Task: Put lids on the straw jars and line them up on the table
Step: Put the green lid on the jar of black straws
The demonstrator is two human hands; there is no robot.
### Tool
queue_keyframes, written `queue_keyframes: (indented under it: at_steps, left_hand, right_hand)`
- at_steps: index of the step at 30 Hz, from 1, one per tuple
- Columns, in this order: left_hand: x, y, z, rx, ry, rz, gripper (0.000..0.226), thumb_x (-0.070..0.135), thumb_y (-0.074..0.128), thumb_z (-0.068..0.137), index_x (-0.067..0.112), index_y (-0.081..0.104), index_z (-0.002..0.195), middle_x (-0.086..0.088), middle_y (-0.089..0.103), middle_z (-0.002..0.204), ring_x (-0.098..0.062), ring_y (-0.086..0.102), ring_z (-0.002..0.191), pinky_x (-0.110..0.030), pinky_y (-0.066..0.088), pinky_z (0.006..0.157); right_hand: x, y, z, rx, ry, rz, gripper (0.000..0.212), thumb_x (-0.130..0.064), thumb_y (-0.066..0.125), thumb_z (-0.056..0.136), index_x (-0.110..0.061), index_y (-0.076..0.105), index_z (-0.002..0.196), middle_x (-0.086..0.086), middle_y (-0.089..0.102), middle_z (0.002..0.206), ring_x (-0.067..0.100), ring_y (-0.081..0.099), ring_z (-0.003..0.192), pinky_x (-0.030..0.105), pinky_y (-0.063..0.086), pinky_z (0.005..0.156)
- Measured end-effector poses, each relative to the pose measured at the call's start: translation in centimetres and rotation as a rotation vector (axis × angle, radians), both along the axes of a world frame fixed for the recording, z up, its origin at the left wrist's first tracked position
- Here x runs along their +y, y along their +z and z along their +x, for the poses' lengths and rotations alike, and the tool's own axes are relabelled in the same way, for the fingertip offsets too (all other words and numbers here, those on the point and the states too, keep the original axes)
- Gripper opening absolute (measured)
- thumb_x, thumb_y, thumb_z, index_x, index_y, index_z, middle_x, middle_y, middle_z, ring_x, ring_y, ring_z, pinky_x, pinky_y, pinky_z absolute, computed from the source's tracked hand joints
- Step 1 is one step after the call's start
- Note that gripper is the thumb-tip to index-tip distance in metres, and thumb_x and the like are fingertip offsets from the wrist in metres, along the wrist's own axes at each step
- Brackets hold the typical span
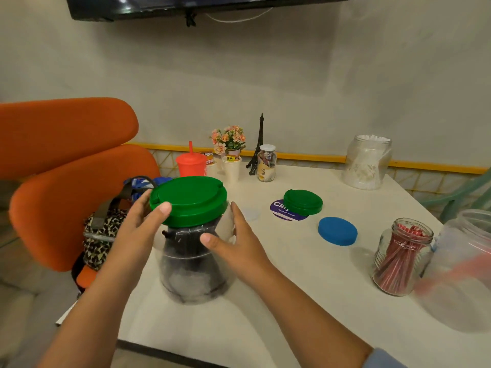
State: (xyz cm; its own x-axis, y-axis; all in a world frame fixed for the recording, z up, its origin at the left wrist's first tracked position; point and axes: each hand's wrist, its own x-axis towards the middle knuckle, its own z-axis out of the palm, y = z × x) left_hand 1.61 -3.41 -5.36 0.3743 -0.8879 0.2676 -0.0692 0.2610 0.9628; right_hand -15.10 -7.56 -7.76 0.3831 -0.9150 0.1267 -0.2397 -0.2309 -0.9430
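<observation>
Forearms at bottom of frame, both reaching to front-left corner of table [292,309]; bit of blue sleeve [382,358] on R arm.

Dark-straw jar [191,269] upright on that corner, close to left edge: clear plastic, waisted body, hazy walls, packed w/ black straws. Green lid [190,200] on its mouth, wider than neck, slightly tilted; can't tell if fully seated.

L hand [140,221] gripping green lid: thumb pressed on near rim, fingers curled round left side, tips hidden behind lid. R hand [233,240] holding jar shoulder just under lid: thumb on front wall, fingers wrapped round right side, thumb spread wide from them.

Other task gear: second green lid [303,201] flat mid-table, overlapping purple round sticker [279,211]; blue lid [337,231] flat nearer and to the right, apart from it. Red-straw glass jar [401,258] open-topped, right side. Big clear jar [465,261] just beside it at frame edge, blurred, reddish contents, can't tell what. White-straw jar [368,163] open-topped, far back right.

Back of table: red cup [191,163] w/ straw, white paper cup [231,167], flower pot [229,139], black Eiffel model [257,147], small capped jar [267,163]. Tabletop off-white, matte. Yellow rail [305,156] along pale wall; dark screen [186,6] up top. Orange chair [66,155] left of table, leopard-print bag [103,232] on seat.
</observation>
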Motion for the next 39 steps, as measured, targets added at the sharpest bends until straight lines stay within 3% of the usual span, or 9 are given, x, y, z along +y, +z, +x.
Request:
queue_keyframes:
  at_steps: [3,5,11,17,21,27,33,39]
  left_hand:
    - [0.0,0.2,1.7,0.015,0.064,0.000,0.053,0.036,0.060,0.084,0.035,0.040,0.133,0.006,0.055,0.122,-0.020,0.052,0.119,-0.048,0.036,0.108]
    - [0.1,0.1,2.6,0.022,0.081,0.003,0.048,0.029,0.054,0.091,0.034,0.038,0.136,0.004,0.054,0.125,-0.020,0.052,0.118,-0.046,0.037,0.107]
    - [-0.1,0.2,4.2,-0.016,0.110,0.019,0.050,0.029,0.048,0.094,0.030,0.033,0.141,0.003,0.048,0.131,-0.017,0.049,0.116,-0.030,0.040,0.092]
    - [-0.5,0.2,6.0,-0.050,0.083,0.088,0.053,0.041,0.051,0.090,0.038,0.032,0.140,0.005,0.047,0.131,-0.024,0.047,0.123,-0.048,0.037,0.105]
    - [-0.4,0.6,6.5,-0.075,0.051,0.162,0.075,0.062,0.057,0.070,0.046,0.029,0.138,0.004,0.045,0.138,-0.028,0.047,0.123,-0.055,0.037,0.103]
    - [-0.6,0.9,6.4,-0.114,0.055,0.175,0.062,0.051,0.050,0.087,0.041,0.023,0.143,-0.002,0.038,0.146,-0.030,0.040,0.130,-0.057,0.034,0.105]
    - [0.5,1.4,4.4,-0.309,0.216,0.064,0.058,0.040,0.042,0.095,0.028,0.021,0.148,0.000,0.028,0.153,-0.022,0.029,0.138,-0.038,0.025,0.108]
    - [0.1,4.0,1.1,-0.714,0.347,0.021,0.063,0.047,0.055,0.086,0.027,0.035,0.142,-0.003,0.026,0.153,-0.024,0.024,0.140,-0.050,0.023,0.111]
  right_hand:
    - [0.5,0.1,2.0,-0.016,0.039,-0.044,0.088,-0.042,0.066,0.081,-0.035,0.010,0.147,-0.006,0.023,0.154,0.015,0.024,0.140,0.024,0.023,0.105]
    - [0.7,0.1,3.2,-0.023,0.044,-0.059,0.086,-0.040,0.066,0.081,-0.035,0.010,0.147,-0.005,0.025,0.152,0.015,0.026,0.139,0.021,0.023,0.100]
    - [0.3,-0.2,5.4,-0.015,0.038,-0.081,0.091,-0.045,0.066,0.080,-0.038,0.005,0.146,-0.007,0.022,0.154,0.017,0.024,0.141,0.033,0.026,0.110]
    - [0.0,0.0,6.3,0.024,0.038,-0.077,0.092,-0.046,0.065,0.080,-0.036,0.001,0.147,-0.004,0.021,0.155,0.021,0.024,0.141,0.037,0.027,0.111]
    - [-0.2,0.2,6.4,0.026,0.036,-0.075,0.092,-0.045,0.064,0.081,-0.034,0.001,0.148,-0.003,0.021,0.155,0.022,0.024,0.141,0.035,0.027,0.110]
    - [-0.3,0.6,6.1,0.080,0.046,-0.065,0.091,-0.046,0.062,0.083,-0.032,0.000,0.148,-0.003,0.019,0.156,0.023,0.022,0.142,0.038,0.027,0.111]
    - [-1.2,2.2,3.4,0.263,0.111,-0.105,0.082,-0.050,0.049,0.089,-0.028,-0.002,0.149,0.001,0.012,0.158,0.025,0.021,0.143,0.040,0.025,0.113]
    - [-2.2,6.1,-0.8,0.296,0.012,-0.179,0.076,-0.052,0.045,0.090,-0.028,0.005,0.149,0.005,0.018,0.157,0.026,0.028,0.140,0.040,0.028,0.109]
